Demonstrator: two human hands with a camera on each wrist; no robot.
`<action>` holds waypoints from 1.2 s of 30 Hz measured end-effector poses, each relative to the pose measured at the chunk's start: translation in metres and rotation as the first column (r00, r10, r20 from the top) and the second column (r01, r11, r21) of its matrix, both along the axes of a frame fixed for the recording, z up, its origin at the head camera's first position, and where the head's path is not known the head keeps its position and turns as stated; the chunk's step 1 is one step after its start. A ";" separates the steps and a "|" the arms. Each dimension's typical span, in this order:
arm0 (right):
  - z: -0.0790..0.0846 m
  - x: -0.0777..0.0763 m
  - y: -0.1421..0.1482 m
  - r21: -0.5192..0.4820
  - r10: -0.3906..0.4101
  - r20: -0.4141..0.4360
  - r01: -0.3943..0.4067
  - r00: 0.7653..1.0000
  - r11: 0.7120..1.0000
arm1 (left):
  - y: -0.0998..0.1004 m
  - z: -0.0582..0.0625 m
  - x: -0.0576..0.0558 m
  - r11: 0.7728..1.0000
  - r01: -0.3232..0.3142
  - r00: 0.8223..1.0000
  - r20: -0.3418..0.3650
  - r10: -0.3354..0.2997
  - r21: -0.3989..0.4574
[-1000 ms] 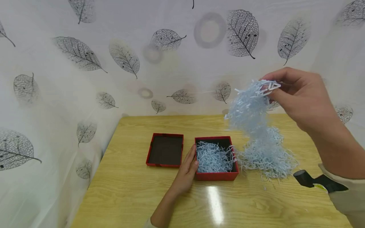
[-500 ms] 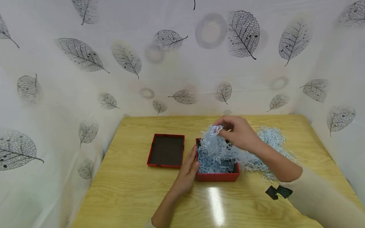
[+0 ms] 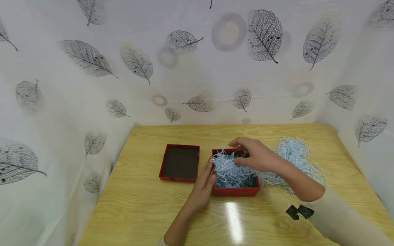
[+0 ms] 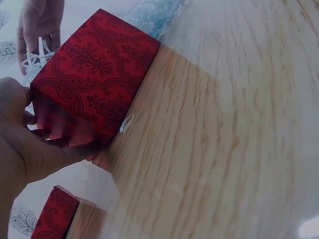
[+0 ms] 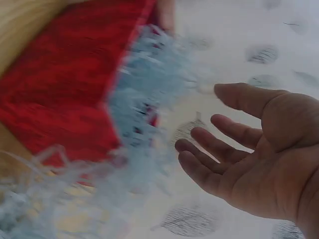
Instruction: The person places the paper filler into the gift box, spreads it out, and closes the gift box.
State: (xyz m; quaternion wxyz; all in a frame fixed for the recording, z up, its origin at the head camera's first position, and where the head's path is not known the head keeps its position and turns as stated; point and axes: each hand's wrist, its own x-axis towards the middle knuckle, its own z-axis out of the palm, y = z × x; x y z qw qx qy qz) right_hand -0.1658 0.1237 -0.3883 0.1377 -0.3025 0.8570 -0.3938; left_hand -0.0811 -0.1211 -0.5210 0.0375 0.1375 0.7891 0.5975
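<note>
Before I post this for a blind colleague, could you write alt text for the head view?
A person's open right hand hovers over a red box of pale blue shreds on a wooden table; the left hand rests against the box's left side. A shallow red lid lies to the left, a loose pile of shreds to the right.

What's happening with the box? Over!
Left hand against red patterned box. Right hand above it, holding nothing. Pale-blue shredded paper inside. Other heap alongside, not blocking.

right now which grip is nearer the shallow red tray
Left. The left grip rests against the red box's left side, just right of the tray; the right grip is farther off, over the box's blue shreds.
</note>
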 end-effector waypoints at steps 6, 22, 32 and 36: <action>-0.001 0.004 -0.003 -0.130 0.066 0.125 -0.050 0.990 0.990 | 0.000 0.002 0.000 1.000 -0.003 1.000 -0.004 0.003 -0.015; -0.087 -0.024 -0.068 0.040 -0.088 0.455 0.078 0.886 0.996 | -0.002 0.001 -0.003 1.000 0.015 1.000 0.023 -0.015 -0.003; -0.051 -0.024 -0.045 -0.079 -0.045 0.497 0.097 0.866 0.992 | -0.003 0.002 -0.002 1.000 0.018 0.999 0.030 -0.018 0.004; -0.040 -0.023 -0.038 -0.163 -0.015 0.575 0.133 0.818 0.978 | -0.001 0.002 -0.003 1.000 0.017 1.000 0.022 -0.017 0.022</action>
